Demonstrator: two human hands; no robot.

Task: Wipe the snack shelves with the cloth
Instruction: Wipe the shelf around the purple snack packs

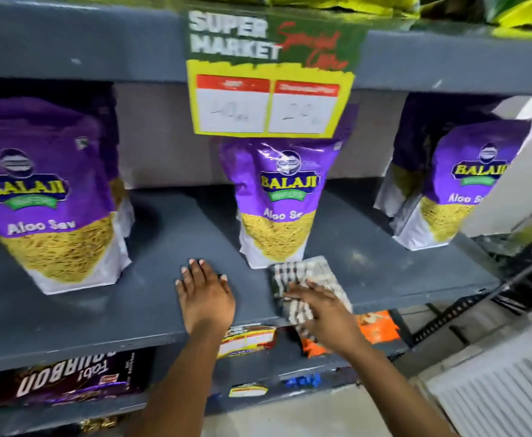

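Cloth, soft and limp, lies at the shelf front edge; right hand presses it flat, left hand rests open beside it.

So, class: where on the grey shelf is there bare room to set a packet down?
Bare patches: between the left Aloo Sev bag and the middle bag, behind the left hand; and between the middle and right bags. Crowded: front centre, right hand on the checked cloth.

pale wall at right, white ribbed panel low right, black perforated metal strut crossing between.
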